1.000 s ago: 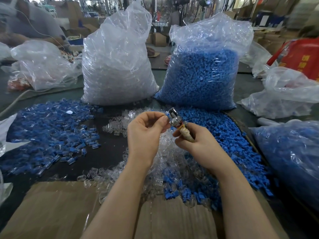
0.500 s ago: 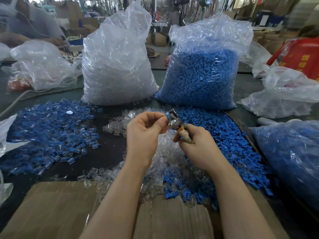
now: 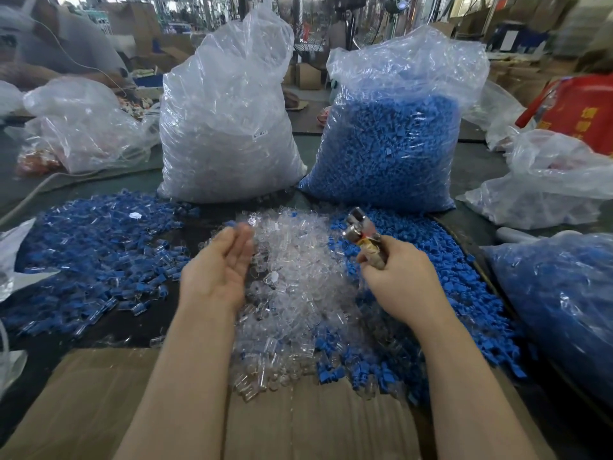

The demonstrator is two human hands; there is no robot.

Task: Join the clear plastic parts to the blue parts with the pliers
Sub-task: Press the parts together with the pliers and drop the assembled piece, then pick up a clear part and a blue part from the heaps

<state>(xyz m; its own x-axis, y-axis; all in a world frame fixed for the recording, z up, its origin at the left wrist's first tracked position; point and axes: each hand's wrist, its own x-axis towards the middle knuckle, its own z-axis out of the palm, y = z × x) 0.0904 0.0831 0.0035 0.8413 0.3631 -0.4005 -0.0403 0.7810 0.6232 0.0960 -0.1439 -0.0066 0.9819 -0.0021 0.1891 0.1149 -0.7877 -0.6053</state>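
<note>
- Our right hand is curled round the taped handles of the pliers, whose metal head points up and far-left above the parts.
- Our left hand hangs over the left edge of the clear pile with fingers loosely extended and blurred; we see nothing held in it.
- The loose clear plastic parts lie heaped between our two hands, running down to the cardboard at the near edge.
- The loose blue parts spread to the right of the clear pile, under and beyond our right hand.
- A pile of joined blue-and-clear pieces lies to the left.
- At the far side a tall bag of clear parts stands just left of a bag of blue parts.
- Another bag of blue pieces sits at the right edge.
</note>
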